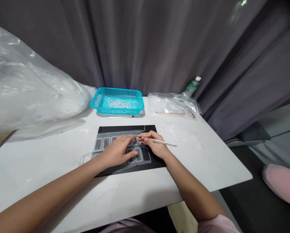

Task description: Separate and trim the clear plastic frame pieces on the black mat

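Observation:
On the white table lies a black mat (156,164) with a clear plastic sheet (146,157) on it, marked with rows of pale-edged rectangular cells. My left hand (118,150) rests palm down on the sheet, thumb spread and fingers reaching right. Its fingertips come close to those of my right hand (155,144). A thin white pen-like stick (169,143) is pinched in my right hand, its back end pointing right. Whatever lies right at the meeting fingertips is too small to make out. Both hands cover part of the cells.
Behind the mat stands a blue mesh basket (142,105) with clear pieces inside. A big plastic bag (38,81) bulges at the left. Clear bags (171,103) and a green bottle (192,85) stand back right. The table edge (232,185) runs along the front right.

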